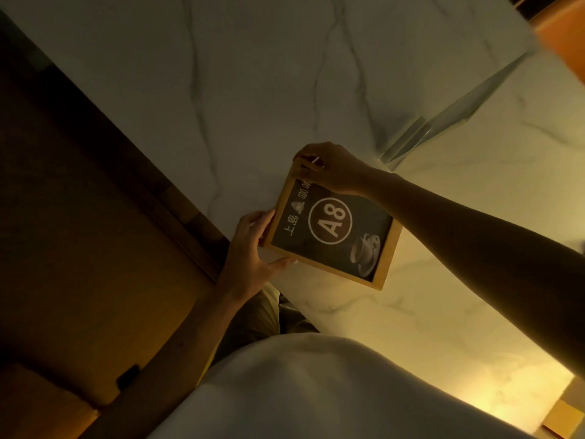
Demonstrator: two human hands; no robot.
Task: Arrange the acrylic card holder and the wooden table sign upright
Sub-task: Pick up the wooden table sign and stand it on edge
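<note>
— Floor [79,248] in brown wood fills the left side, dim, running up to the edge of the marble table [253,74]. What comes next?

— The left hand [253,248], at the table's near edge. Its fingers curl over one short end of the wooden table sign [332,232] and the thumb lies along the long side, so it grips that corner.

— And the sign itself?

— Pale wood frame, dark face, "A8" in a white ring, a coffee cup printed beside it. It sits over the marble, turned askew to the table edge; whether it rests flat or is lifted, I cannot tell.

— Further right?

— The right hand [329,167] pinches the sign's far corner, fingertips pressed together on the frame. Beyond it the acrylic card holder [443,125] lies on the marble, clear, well apart from the sign.
</note>
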